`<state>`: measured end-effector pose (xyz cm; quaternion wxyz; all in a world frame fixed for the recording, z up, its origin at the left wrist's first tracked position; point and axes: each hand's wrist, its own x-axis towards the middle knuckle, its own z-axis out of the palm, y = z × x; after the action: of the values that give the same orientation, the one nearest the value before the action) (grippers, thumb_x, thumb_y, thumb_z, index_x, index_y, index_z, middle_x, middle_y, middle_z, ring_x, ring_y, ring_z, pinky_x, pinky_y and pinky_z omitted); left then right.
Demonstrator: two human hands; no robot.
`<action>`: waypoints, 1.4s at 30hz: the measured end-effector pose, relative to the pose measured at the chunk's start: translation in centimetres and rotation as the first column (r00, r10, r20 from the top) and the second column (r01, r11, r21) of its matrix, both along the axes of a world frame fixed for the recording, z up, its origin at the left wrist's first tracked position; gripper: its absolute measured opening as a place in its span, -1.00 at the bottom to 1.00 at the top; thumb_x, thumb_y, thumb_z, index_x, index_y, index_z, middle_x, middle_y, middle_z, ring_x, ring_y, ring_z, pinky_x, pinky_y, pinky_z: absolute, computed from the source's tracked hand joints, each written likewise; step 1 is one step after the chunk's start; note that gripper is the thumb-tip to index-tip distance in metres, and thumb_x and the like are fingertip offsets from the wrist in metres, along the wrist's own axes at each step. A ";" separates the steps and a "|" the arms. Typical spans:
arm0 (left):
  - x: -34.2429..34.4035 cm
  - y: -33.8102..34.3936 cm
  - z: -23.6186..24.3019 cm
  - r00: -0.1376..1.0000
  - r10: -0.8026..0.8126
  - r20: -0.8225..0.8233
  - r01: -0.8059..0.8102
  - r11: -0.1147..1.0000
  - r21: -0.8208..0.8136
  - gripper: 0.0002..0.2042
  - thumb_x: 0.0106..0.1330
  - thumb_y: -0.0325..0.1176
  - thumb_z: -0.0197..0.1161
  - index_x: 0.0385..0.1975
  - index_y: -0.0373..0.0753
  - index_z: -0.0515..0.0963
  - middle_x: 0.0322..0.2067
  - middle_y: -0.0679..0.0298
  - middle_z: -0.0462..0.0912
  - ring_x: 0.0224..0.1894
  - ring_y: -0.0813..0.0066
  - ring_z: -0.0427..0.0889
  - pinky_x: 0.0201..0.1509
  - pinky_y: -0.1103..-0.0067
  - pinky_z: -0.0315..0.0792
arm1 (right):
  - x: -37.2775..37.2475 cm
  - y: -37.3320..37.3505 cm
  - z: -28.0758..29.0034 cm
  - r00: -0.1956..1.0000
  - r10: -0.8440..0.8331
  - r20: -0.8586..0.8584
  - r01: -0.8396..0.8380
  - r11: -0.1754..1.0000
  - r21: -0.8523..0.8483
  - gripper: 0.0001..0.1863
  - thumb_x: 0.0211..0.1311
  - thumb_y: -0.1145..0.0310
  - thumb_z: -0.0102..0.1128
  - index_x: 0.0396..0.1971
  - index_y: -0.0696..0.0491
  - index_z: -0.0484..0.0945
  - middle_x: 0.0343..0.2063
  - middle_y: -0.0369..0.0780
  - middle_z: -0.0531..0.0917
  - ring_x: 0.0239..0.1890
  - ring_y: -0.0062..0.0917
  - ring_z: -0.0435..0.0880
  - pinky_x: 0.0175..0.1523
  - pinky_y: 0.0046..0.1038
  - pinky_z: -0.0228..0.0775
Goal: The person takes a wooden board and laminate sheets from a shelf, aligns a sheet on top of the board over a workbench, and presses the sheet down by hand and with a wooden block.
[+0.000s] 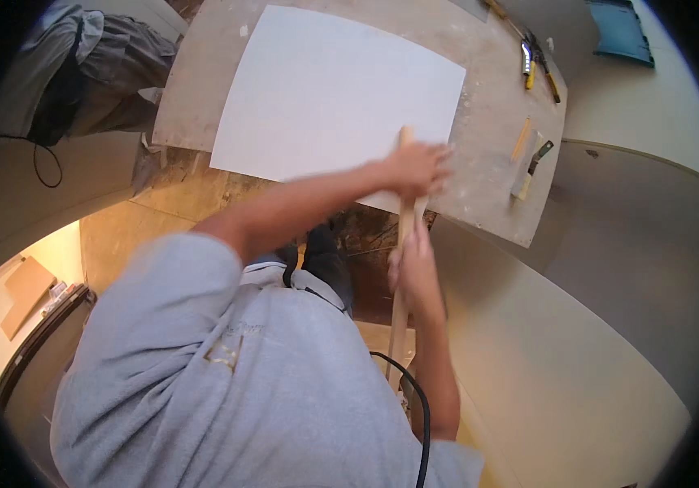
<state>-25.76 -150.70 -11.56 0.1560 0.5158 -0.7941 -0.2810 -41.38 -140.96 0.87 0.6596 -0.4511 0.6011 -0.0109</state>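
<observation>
Gripping one long wooden strip with both hands: the left hand lies over its upper part, fingers spread and blurred, pressing down where the strip crosses the near edge of the white sheet; the right hand is wrapped around it lower down, fingers closed on the wood. The strip runs nearly straight away from the body, top end on the sheet, lower end dropping past the bench edge toward the dark cable.

Count: one white sheet, one wooden strip, one dusty workbench, one large pale panel at lower right.

Tools on the bench's far right: a yellow-and-black cluster, number not clear; one short wooden piece; one flat trowel-like tool just beside it.

Edges: the sheet's near edge sits close to the bench's near edge, with both hands at that border. The sheet's right edge leaves a bare band of bench between it and the tools. Below the bench edge lies dark, littered floor.

Other items: one grey cloth heap at upper left, one blue object at upper right, one brown flat board at far left with a small light package beside it; markings too small to tell.
</observation>
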 end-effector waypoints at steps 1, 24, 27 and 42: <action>1.2 -2.4 -1.1 0.998 0.057 -0.008 -0.058 0.990 -0.128 -0.47 0.50 -0.02 -0.01 0.34 -0.19 0.40 0.46 -0.12 0.14 0.50 -0.04 0.15 0.48 0.20 0.15 | 1.0 -1.2 0.0 1.000 0.007 -0.003 -0.007 1.000 -0.007 -0.42 0.58 0.21 -0.34 0.55 -0.15 0.00 -0.64 -0.35 0.36 -0.73 -0.69 0.30 -0.66 -0.55 0.23; 3.7 -3.6 -3.0 0.987 0.131 0.091 -0.110 0.972 -0.208 -0.47 0.48 -0.05 0.00 0.31 -0.25 0.43 0.44 -0.13 0.19 0.47 -0.01 0.23 0.41 0.17 0.24 | 0.5 -5.5 -5.6 0.976 0.218 -0.021 -0.218 0.975 -0.038 -0.39 0.56 0.19 -0.31 0.53 0.01 0.02 -0.59 -0.26 0.50 -0.70 -0.58 0.35 -0.59 -0.47 0.30; 0.4 8.3 0.6 0.984 0.178 -0.020 -0.179 0.982 -0.060 -0.49 0.50 -0.03 -0.02 0.32 -0.19 0.44 0.47 -0.12 0.14 0.52 -0.03 0.14 0.45 0.11 0.18 | -2.6 3.2 -2.5 0.984 0.166 0.062 -0.165 0.986 -0.025 -0.38 0.56 0.16 -0.27 0.55 -0.07 0.02 -0.67 -0.34 0.33 -0.69 -0.60 0.32 -0.58 -0.51 0.24; 6.4 2.5 -3.3 0.987 0.154 0.054 -0.141 0.971 -0.192 -0.48 0.45 -0.06 0.08 0.30 -0.23 0.44 0.45 -0.14 0.18 0.47 -0.03 0.22 0.46 0.15 0.19 | 4.0 -0.6 -3.0 0.991 0.119 0.058 -0.120 0.992 0.024 -0.39 0.58 0.16 -0.30 0.54 -0.01 0.02 -0.60 -0.30 0.40 -0.71 -0.61 0.33 -0.61 -0.49 0.24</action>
<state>-19.40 -148.23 -14.87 0.1970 0.5657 -0.7814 -0.1747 -37.35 -141.58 -2.17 0.6818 -0.4769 0.5542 0.0241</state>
